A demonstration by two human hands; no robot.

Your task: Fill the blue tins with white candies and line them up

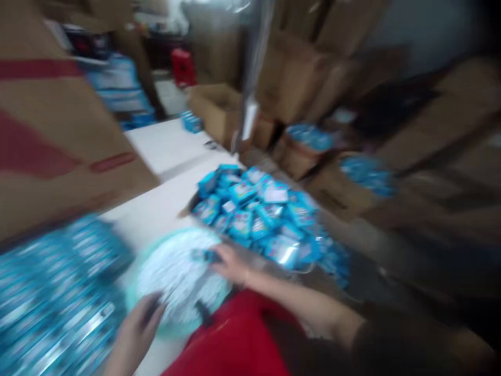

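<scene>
The whole picture is smeared by motion. My right hand (230, 265) pinches a small blue box (204, 256) over the right side of a round pale-green basin (135, 269). The basin is filled with white pieces (172, 271) too blurred to name. At the basin's lower left edge is my left hand (136, 326), its thumb and fingers apart, with nothing visible between them. A dark narrow object (203, 313) lies near the basin's front rim. Beyond my right hand is a large heap of small blue boxes (250, 209).
Rows of wrapped blue packs (58, 297) stand at the left, before a big cardboard carton (70, 136). The white table (156, 203) runs to the back, where an open carton (215, 109) stands. More cartons with blue packs (364, 175) are on the right.
</scene>
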